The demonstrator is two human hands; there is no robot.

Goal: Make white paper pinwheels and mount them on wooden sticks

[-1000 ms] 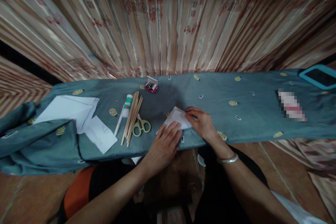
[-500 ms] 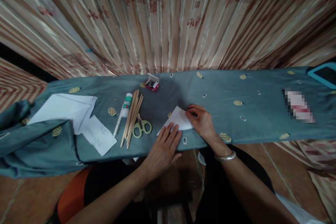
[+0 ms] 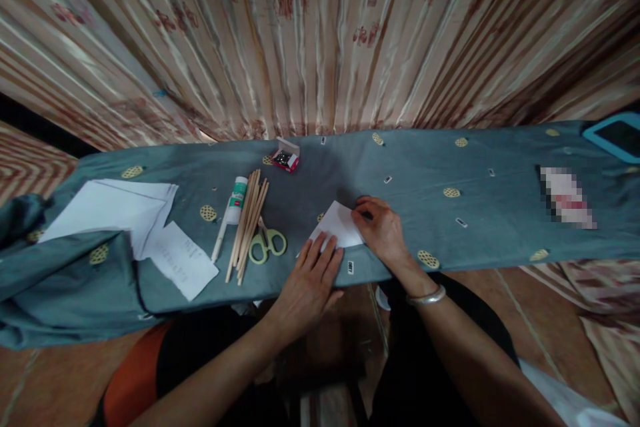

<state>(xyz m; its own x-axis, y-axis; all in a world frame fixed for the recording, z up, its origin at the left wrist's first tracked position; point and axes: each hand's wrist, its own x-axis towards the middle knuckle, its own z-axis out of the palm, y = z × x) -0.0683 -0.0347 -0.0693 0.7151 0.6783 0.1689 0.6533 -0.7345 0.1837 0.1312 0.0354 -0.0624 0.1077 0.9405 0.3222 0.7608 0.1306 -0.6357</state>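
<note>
A folded piece of white paper (image 3: 338,220), roughly triangular, lies on the cloth-covered table in front of me. My left hand (image 3: 311,277) rests on its lower left part, fingers stretched out flat. At the paper's right corner, my right hand (image 3: 383,227) has thumb and fingertips pinched together on the edge. A silver bangle (image 3: 427,296) circles my right wrist. Left of the paper are green-handled scissors (image 3: 268,245), their blades partly hidden by a bundle of wooden sticks (image 3: 249,227). Beside the sticks lies a green and white glue stick (image 3: 237,200).
A small open red box (image 3: 287,159) of dark metallic bits stands near the back edge. White sheets (image 3: 115,203) and a slip with writing (image 3: 183,261) lie left, partly under bunched cloth. At far right are a blue-framed device (image 3: 617,137) and a blurred packet (image 3: 569,198). Curtains hang behind.
The view has shifted slightly, so the table items sit a little further left. Both hands keep nearly the same position on the folded paper.
</note>
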